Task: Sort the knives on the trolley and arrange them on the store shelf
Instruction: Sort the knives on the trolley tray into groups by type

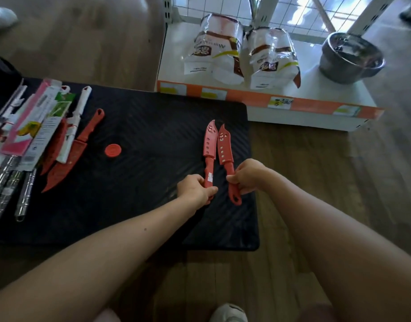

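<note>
Two red sheathed knives lie side by side near the right edge of the black trolley top. My left hand grips the handle of the left red knife. My right hand grips the handle of the right red knife. Both sheaths point away from me toward the white store shelf. At the trolley's left a pile holds more red knives, a paper-wrapped knife, packaged knives and metal-handled ones.
A round red disc lies on the trolley between the pile and my hands. The shelf carries two white bags and a steel pot. Wooden floor surrounds the trolley; my shoe shows at the bottom.
</note>
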Demonstrator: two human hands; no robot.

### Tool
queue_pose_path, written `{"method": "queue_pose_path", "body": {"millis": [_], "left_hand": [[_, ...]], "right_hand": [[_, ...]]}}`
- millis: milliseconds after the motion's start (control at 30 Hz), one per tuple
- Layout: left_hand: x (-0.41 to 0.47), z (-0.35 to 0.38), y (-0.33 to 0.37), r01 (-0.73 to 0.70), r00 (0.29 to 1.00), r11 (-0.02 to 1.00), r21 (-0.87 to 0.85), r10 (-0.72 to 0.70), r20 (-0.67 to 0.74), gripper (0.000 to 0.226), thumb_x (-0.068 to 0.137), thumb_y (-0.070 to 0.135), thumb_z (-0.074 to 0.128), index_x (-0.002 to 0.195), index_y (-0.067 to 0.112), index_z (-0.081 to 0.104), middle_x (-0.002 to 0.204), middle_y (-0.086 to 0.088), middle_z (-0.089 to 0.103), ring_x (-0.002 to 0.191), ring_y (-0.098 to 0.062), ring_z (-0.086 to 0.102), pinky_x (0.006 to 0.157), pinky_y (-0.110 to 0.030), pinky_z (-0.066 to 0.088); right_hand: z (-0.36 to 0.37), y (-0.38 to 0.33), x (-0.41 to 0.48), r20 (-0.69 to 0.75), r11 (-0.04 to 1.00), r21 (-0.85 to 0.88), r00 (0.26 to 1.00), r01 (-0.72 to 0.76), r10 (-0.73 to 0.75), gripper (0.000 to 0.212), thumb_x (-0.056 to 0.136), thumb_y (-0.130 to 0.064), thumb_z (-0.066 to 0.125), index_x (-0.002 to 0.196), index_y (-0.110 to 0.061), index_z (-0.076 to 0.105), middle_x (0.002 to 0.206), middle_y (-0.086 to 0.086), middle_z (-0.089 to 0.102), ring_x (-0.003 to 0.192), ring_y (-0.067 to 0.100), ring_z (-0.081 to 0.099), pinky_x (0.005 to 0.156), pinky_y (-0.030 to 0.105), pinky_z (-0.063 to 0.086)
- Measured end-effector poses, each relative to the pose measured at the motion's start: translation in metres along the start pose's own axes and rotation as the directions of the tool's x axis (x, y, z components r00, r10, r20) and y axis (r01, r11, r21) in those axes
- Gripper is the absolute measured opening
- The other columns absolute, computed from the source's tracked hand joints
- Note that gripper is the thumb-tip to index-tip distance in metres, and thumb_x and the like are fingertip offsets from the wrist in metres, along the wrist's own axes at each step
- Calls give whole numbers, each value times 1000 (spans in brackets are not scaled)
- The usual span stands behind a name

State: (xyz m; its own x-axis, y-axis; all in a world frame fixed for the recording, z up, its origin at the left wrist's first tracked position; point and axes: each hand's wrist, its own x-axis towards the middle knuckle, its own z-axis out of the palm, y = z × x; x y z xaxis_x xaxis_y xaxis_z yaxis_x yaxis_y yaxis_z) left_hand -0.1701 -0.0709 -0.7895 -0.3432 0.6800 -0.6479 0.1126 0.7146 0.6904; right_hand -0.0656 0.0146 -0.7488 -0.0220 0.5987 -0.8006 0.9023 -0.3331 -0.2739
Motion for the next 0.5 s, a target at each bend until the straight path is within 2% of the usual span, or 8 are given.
{"method": "queue_pose_path", "body": {"millis": [100, 200, 333, 433, 500], "left_hand": [[2, -1, -1, -43, 999, 987, 158, 41, 19, 19, 79, 20, 73, 90, 11, 61, 93, -7, 66, 85, -20, 67, 82, -36, 56], [-1, -5, 0, -127, 992, 940, 318, 114, 60, 21, 79, 23, 71, 93, 11, 60, 94, -6, 66, 85, -21, 66, 81, -35, 56], [-5, -10, 1, -214, 977, 866, 452, 188, 103, 24, 80, 30, 67, 93, 14, 55, 96, -5, 64, 88, -22, 63, 79, -36, 54], [-5, -15, 0, -240, 971, 817, 524, 212, 113, 30, 78, 35, 69, 85, 16, 47, 89, -2, 59, 80, -18, 57, 65, -30, 47], [-5, -22, -1, -239, 970, 804, 545, 217, 107, 34, 78, 39, 69, 87, 16, 46, 86, -2, 56, 76, -18, 53, 62, -28, 43]], "right_hand": [[3, 0, 4, -8, 998, -57, 999, 41, -41, 25, 91, -26, 58, 105, -5, 60, 79, 4, 60, 78, 18, 62, 80, 27, 54], [3, 1, 6, -43, 989, -118, 994, 91, -97, 22, 91, -19, 58, 104, -2, 63, 75, 7, 59, 70, 18, 59, 70, 28, 54], [2, 2, 6, -142, 973, -164, 972, 163, -187, 18, 91, -20, 56, 98, -5, 64, 75, 5, 59, 74, 20, 61, 73, 32, 55], [3, 0, 3, -225, 952, -125, 926, 281, -303, 9, 91, -20, 55, 93, -13, 60, 81, -1, 57, 84, 19, 62, 79, 34, 55], [5, -4, -1, -240, 932, -119, 901, 341, -361, 8, 91, -20, 54, 93, -15, 60, 87, -1, 59, 90, 20, 62, 83, 36, 54]]}}
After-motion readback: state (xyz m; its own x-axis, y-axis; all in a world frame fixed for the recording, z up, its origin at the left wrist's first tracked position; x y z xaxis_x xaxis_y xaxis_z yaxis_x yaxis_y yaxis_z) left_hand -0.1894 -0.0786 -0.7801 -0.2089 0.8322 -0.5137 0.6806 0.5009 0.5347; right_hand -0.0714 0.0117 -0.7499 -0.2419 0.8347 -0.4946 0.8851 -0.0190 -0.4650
